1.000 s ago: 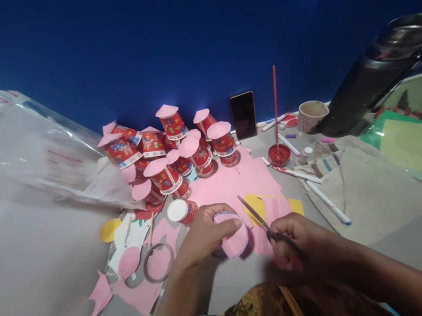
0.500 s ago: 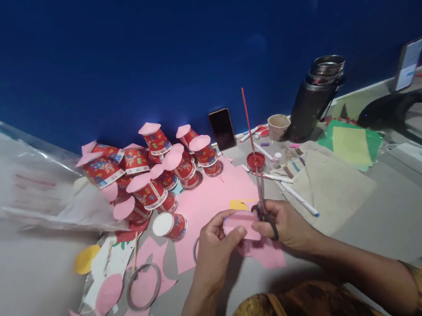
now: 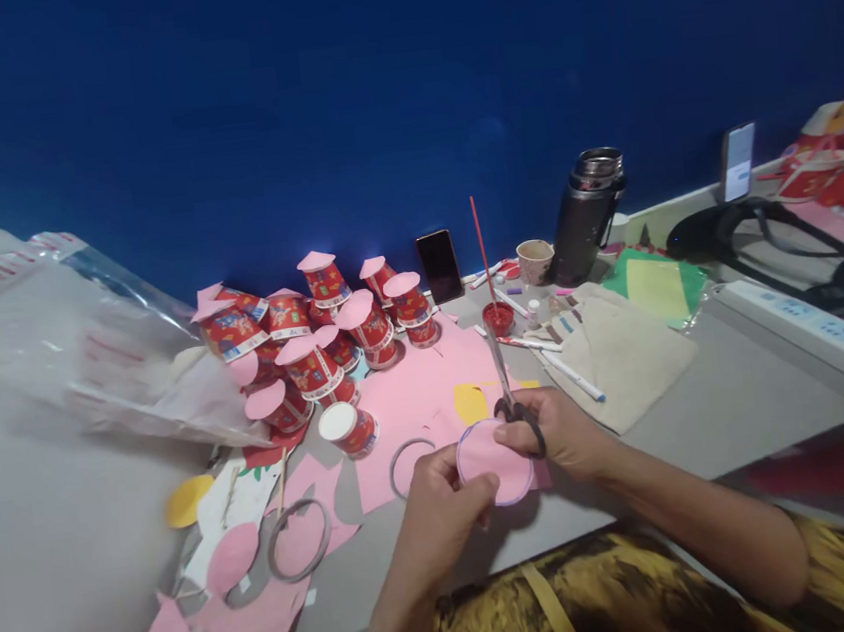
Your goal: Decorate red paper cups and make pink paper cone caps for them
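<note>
A round pink paper disc [image 3: 494, 464] with a blue-purple outline is pinched at its left edge by my left hand [image 3: 441, 500]. My right hand [image 3: 562, 432] has its fingers through the dark handles of a pair of scissors [image 3: 505, 378], whose blades point up and away from me. The right thumb also rests near the disc's upper right edge. Pink paper [image 3: 401, 399] covers the table under and beyond my hands, with a yellow scrap [image 3: 470, 403] on it. Behind to the left stand several red paper cups [image 3: 310, 373] with pink paper cone tops; one cup [image 3: 359, 431] lies tilted, showing its white base.
Grey rings [image 3: 299, 540] and pink offcuts lie at the left, beside a clear plastic bag [image 3: 132, 357]. A phone [image 3: 439, 266], a red pot [image 3: 499, 319], markers [image 3: 573, 374], a dark flask [image 3: 588, 213], beige cloth [image 3: 638, 359] and a power strip [image 3: 808, 331] sit beyond and rightward.
The pink disc has turned to face the camera more, showing its full round outline. Both hands still hold the disc and scissors. The view has shifted, bringing more of the right side in.
</note>
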Demonstrator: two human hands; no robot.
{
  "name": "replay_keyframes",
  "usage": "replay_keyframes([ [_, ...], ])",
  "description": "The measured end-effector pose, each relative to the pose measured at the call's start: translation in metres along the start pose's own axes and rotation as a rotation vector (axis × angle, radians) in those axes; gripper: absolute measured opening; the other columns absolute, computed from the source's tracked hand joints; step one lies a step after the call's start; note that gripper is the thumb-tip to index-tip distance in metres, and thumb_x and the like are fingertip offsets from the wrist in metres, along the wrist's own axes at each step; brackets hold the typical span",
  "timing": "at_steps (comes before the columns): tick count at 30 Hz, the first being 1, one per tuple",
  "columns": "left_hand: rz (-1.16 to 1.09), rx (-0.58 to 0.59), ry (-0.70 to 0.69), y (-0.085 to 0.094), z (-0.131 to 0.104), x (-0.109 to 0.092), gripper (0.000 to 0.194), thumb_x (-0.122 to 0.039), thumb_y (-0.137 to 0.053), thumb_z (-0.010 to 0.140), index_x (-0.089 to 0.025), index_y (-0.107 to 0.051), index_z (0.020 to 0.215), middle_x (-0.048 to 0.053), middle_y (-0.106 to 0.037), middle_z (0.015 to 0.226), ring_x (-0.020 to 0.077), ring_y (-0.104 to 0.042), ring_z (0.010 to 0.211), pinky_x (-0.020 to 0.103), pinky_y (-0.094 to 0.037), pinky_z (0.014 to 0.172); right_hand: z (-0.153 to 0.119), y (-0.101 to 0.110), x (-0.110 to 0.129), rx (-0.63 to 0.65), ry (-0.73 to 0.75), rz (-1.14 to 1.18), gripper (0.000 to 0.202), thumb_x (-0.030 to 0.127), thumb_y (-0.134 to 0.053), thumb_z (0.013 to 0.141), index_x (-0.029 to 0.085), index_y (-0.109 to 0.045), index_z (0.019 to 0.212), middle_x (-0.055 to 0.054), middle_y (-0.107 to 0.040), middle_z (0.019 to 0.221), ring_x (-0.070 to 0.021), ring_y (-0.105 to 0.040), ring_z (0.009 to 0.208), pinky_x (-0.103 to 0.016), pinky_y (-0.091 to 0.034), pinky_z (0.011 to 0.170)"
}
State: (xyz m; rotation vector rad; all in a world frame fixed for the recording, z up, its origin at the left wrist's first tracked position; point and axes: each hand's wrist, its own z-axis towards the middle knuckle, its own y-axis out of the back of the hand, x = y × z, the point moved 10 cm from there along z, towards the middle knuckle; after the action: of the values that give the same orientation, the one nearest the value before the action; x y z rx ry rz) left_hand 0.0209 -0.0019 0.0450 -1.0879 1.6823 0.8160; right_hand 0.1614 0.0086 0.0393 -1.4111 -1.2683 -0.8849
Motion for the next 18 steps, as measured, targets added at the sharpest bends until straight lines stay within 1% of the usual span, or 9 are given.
replay_keyframes([
  [5,-0.029,0.0,-0.05,-0.002,0.008,-0.002,0.02,-0.032,-0.075,0.071,-0.014,-0.07,0.063,0.0,-0.058,0.058,0.0117,-0.048,0.052,0.024,-0.039,0.051,-0.004,0.011,0.0,-0.119,0.056,0.048,0.045,0.052,-0.088,0.061,0.017,-0.062,0.073,0.004,-0.055,0.064,-0.0113,-0.044,0.061,-0.025,-0.038,0.056],
  [9,-0.206,-0.109,-0.083,0.003,0.017,-0.004,0.027,-0.042,-0.077,0.082,-0.015,-0.076,0.078,0.003,-0.067,0.071,0.0152,-0.056,0.067,0.026,-0.047,0.067,0.001,0.018,-0.003,-0.218,0.106,0.063,0.044,0.051,-0.088,0.062,0.018,-0.063,0.077,0.002,-0.06,0.069,-0.0136,-0.048,0.064,-0.027,-0.042,0.06],
  [11,-0.175,-0.184,-0.139,0.008,0.019,-0.009,0.031,-0.046,-0.073,0.09,-0.016,-0.077,0.08,0.003,-0.068,0.073,0.016,-0.058,0.069,0.027,-0.048,0.068,0.005,0.02,-0.005,-0.237,0.109,0.04,0.043,0.05,-0.088,0.063,0.018,-0.063,0.077,0.001,-0.06,0.069,-0.0147,-0.05,0.065,-0.027,-0.044,0.061],
  [12,-0.084,-0.228,-0.203,0.012,0.019,-0.015,0.031,-0.044,-0.07,0.093,-0.017,-0.077,0.079,0.003,-0.068,0.074,0.0163,-0.059,0.071,0.027,-0.049,0.068,0.008,0.021,-0.004,-0.24,0.111,0.023,0.042,0.05,-0.088,0.063,0.018,-0.064,0.077,0.001,-0.061,0.069,-0.015,-0.051,0.066,-0.027,-0.045,0.062],
  [13,0.039,-0.275,-0.307,0.015,0.017,-0.026,0.029,-0.04,-0.068,0.096,-0.018,-0.079,0.08,0.003,-0.068,0.076,0.0165,-0.061,0.072,0.026,-0.049,0.068,0.011,0.021,-0.003,-0.236,0.114,0.006,0.041,0.049,-0.087,0.065,0.018,-0.064,0.077,0.001,-0.061,0.069,-0.0154,-0.052,0.066,-0.027,-0.045,0.063],
  [14,0.18,-0.324,-0.44,0.016,0.014,-0.038,0.024,-0.035,-0.067,0.098,-0.02,-0.081,0.084,0.003,-0.069,0.08,0.0167,-0.063,0.075,0.026,-0.05,0.069,0.014,0.022,-0.002,-0.226,0.117,-0.008,0.039,0.049,-0.086,0.066,0.018,-0.065,0.077,0.001,-0.063,0.069,-0.0158,-0.054,0.066,-0.027,-0.046,0.063],
  [15,0.314,-0.365,-0.591,0.015,0.009,-0.051,0.018,-0.028,-0.067,0.098,-0.022,-0.083,0.093,0.004,-0.071,0.086,0.017,-0.065,0.079,0.026,-0.052,0.071,0.018,0.022,0.0,-0.211,0.12,-0.015,0.038,0.049,-0.086,0.067,0.018,-0.065,0.078,0.0,-0.064,0.07,-0.0161,-0.055,0.067,-0.027,-0.047,0.064],
  [16,0.421,-0.401,-0.76,0.012,0.001,-0.063,0.017,-0.022,-0.067,0.098,-0.025,-0.083,0.103,0.004,-0.071,0.089,0.0166,-0.066,0.081,0.025,-0.053,0.071,0.022,0.022,0.002,-0.192,0.125,-0.015,0.037,0.048,-0.086,0.068,0.018,-0.066,0.079,0.0,-0.065,0.071,-0.0165,-0.057,0.068,-0.028,-0.048,0.064],
  [18,0.591,-0.429,-0.999,0.003,-0.008,-0.074,0.03,-0.01,-0.066,0.096,-0.026,-0.078,0.118,0.005,-0.072,0.098,0.0165,-0.068,0.088,0.026,-0.055,0.074,0.03,0.024,0.009,-0.162,0.143,0.0,0.036,0.047,-0.086,0.069,0.019,-0.068,0.084,-0.001,-0.069,0.076,-0.0178,-0.062,0.071,-0.029,-0.051,0.068],
])
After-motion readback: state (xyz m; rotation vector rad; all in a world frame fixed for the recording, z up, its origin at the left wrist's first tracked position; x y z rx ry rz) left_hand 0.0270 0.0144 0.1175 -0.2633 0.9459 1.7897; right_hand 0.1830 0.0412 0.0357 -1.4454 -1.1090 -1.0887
